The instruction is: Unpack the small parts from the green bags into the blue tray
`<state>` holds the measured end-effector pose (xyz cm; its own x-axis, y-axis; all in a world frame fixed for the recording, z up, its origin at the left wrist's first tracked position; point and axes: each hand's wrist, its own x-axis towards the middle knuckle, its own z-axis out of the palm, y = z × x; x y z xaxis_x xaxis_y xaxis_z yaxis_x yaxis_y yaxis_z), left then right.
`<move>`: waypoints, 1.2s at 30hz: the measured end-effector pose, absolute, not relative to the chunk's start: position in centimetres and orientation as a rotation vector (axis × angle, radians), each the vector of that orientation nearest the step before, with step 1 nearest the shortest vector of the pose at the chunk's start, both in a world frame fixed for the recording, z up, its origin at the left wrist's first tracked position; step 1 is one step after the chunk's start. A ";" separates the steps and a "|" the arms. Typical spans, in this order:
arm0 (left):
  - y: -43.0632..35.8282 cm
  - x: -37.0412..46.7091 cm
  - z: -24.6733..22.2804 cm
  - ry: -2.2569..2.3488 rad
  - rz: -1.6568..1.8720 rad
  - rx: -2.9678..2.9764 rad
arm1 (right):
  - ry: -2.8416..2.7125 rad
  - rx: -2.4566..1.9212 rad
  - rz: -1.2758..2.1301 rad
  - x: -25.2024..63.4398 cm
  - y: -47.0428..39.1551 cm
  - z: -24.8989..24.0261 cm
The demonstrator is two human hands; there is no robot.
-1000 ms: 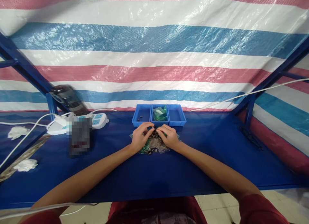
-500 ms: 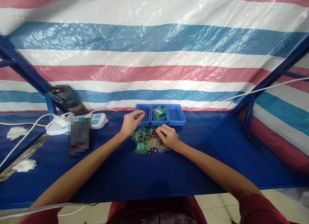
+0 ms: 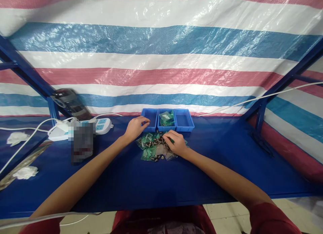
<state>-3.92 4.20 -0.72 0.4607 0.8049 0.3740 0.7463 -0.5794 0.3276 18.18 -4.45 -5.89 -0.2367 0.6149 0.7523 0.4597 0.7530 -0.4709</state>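
Three blue trays stand side by side at the back of the table. The middle tray [image 3: 166,128] holds green packets; nothing shows in the left tray [image 3: 150,115] or the right tray [image 3: 183,119]. My left hand [image 3: 136,128] is at the left tray's near left edge, its fingers bent and close together; what they hold, if anything, is too small to make out. In front of the trays lies a pile of small metal parts and green packets [image 3: 150,151]. My right hand [image 3: 176,142] is over the pile's right side, thumb and forefinger pinched on something too small to name.
A white power strip [image 3: 103,126] with cables lies at the left, beside a blurred dark object [image 3: 82,143]. Behind it leans a dark bottle [image 3: 72,102]. Crumpled white tissues [image 3: 26,172] are at far left, a dark cable [image 3: 261,143] at right.
My left hand has shifted slightly left, and its fingers have drawn closer together. My right hand stays almost in place over the pile.
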 end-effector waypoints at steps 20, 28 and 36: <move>3.1 -3.4 0.6 1.377 0.962 2.663 | -1.882 -0.825 0.183 18.2 -4.4 -5.9; 0.8 -3.6 3.0 1.425 -0.156 2.863 | -1.887 -0.833 0.178 18.2 -4.4 -6.0; 0.4 -3.9 1.8 1.369 -0.287 2.881 | -1.888 -0.834 0.188 18.1 -4.5 -5.7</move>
